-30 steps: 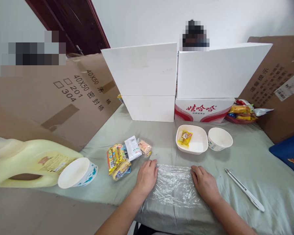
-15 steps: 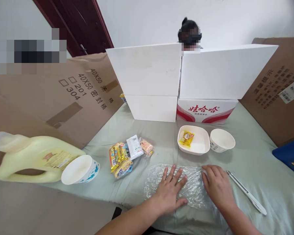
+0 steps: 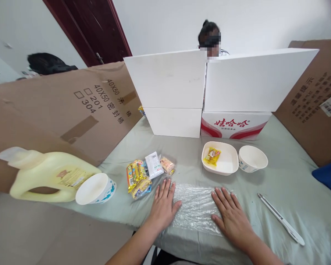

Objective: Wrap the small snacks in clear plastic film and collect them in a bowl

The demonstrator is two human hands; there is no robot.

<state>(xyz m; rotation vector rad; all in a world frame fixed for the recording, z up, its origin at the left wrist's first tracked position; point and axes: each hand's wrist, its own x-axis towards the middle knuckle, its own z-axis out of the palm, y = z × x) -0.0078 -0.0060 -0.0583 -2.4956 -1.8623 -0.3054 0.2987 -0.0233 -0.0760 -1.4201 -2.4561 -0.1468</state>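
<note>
A crinkled sheet of clear plastic film (image 3: 195, 208) lies flat on the cloth-covered table in front of me. At its left edge, my left hand (image 3: 163, 206) rests palm down with the fingers stretched out. My right hand (image 3: 231, 217) presses flat on the film's right side, fingers extended and slightly apart. Just beyond my left fingertips is a pile of wrapped snacks (image 3: 138, 176), with a white packet (image 3: 154, 165) and a clear-wrapped pinkish snack (image 3: 167, 165) beside it. A white pen-like tool (image 3: 281, 220) lies to the right of my right hand.
A white square bowl (image 3: 229, 158) holds a yellow-wrapped snack (image 3: 212, 156); a round paper bowl (image 3: 253, 158) stands beside it. On the left, another paper bowl (image 3: 92, 189) tilts against a pale yellow jug (image 3: 52, 176). White boxes (image 3: 179, 121) and cardboard (image 3: 71, 106) wall the table; a person sits behind.
My left hand has slid left to the film's left edge. My right hand has turned and spread flat on its right part. The film looks flatter and smoother.
</note>
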